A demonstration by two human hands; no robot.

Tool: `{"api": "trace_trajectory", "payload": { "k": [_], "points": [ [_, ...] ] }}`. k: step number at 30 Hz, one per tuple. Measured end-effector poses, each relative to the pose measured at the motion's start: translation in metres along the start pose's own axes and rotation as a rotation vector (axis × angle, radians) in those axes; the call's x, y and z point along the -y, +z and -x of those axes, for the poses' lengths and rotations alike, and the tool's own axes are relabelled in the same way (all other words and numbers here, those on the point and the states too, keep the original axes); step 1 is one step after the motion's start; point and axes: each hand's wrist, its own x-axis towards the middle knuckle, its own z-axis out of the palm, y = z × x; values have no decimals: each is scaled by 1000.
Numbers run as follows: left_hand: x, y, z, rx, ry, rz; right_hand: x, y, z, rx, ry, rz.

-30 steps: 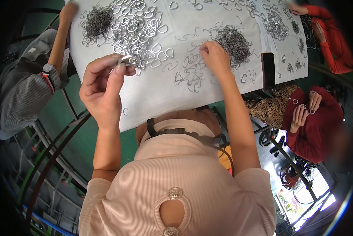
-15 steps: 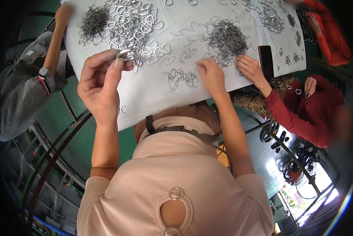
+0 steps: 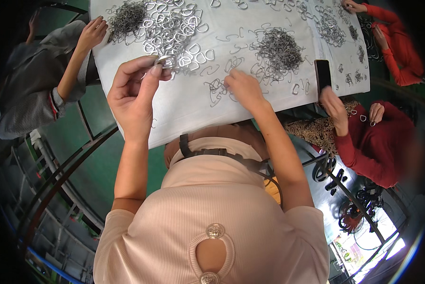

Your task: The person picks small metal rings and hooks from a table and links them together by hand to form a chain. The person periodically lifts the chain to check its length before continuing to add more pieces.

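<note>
Right hand is what's changing: it's now sitting farther left, off the edge of the big wire-hook pile, fingertips bunching over the loose hooks on the counter. Can't tell if that grip is pinching a hook or only touching. Left hand is still holding: grip closing thumb-to-finger on silver metal rings, raised in front of the D-ring pile. Count isn't showing. My read: left is keeping its load, right is working the scatter instead of the main pile. Also, the maroon-sleeved co-worker's hand is pulling back to beside the phone, leaving the hooks alone.
</note>
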Motion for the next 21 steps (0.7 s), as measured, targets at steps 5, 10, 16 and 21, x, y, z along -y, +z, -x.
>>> {"api": "trace_trajectory", "payload": {
  "k": [5,10,16,21],
  "points": [
    [3,-4,10,-24,-44,19,7,-16,5,31,154,-139],
    [8,-3,20,-22,-94,6,37,-69,0,-51,415,-553],
    [7,12,30,57,-131,50,113,-125,11,-415,259,-1534],
    [9,23,34,144,-102,70,130,-131,12,-556,220,-1502]
  ]
}}
